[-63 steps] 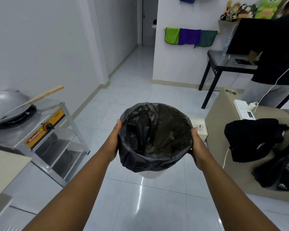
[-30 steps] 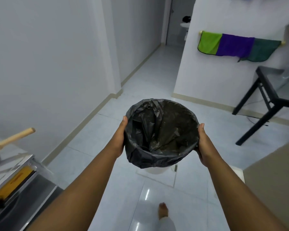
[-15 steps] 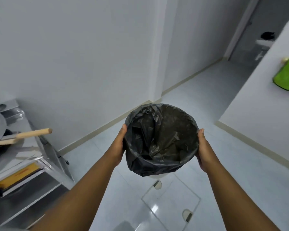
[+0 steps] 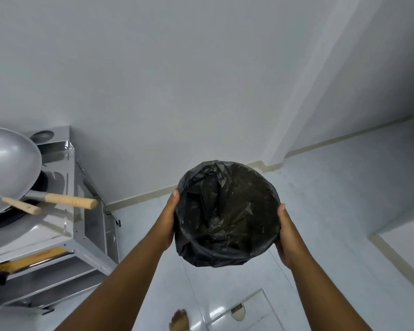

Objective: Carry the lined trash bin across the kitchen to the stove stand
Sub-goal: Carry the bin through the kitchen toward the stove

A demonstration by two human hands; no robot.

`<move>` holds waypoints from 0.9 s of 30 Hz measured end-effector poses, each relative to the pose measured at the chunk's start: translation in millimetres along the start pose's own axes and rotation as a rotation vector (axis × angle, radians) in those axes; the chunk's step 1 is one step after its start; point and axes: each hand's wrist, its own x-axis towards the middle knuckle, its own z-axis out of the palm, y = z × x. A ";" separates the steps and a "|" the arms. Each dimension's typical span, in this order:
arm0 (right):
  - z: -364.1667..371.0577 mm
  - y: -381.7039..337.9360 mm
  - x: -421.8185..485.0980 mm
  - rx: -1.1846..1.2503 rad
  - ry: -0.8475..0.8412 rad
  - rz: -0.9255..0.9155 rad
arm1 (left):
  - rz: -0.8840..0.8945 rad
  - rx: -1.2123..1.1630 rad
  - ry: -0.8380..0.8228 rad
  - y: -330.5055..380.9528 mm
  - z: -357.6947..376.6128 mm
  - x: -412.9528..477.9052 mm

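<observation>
I hold the trash bin [image 4: 227,216] in the air in front of me, above the tiled floor. A black plastic liner covers its rim and hangs down its sides, so the bin's body is hidden. My left hand [image 4: 169,220] presses against the bin's left side and my right hand [image 4: 286,231] against its right side. The steel stove stand [image 4: 65,237] is at the left, about an arm's width from the bin, with its right end facing it.
A grey wok [image 4: 7,168] with a wooden handle [image 4: 69,201] rests on the stand's burner, the handle sticking out toward the bin. A white wall [image 4: 201,80] rises straight ahead. A square floor hatch [image 4: 244,311] lies below. My bare foot [image 4: 179,320] shows at the bottom.
The view has swung left and closer to the stove stand; the hallway, towels and black table have left the frame. The bin stays held between both hands.
</observation>
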 end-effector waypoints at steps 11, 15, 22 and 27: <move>68.5 -7.2 146.0 -0.090 -0.221 0.107 | 0.032 -0.041 0.236 -1.1 -65.5 75.7; 83.5 10.9 190.5 -0.100 -0.323 0.174 | -0.013 -0.065 0.349 -19.7 -78.2 83.9; 105.5 46.7 279.7 -0.109 -0.590 0.240 | -0.146 -0.144 0.539 -54.6 -94.0 115.7; 123.8 128.6 327.5 -0.136 -0.612 0.344 | -0.269 -0.172 0.597 -125.7 -139.7 159.3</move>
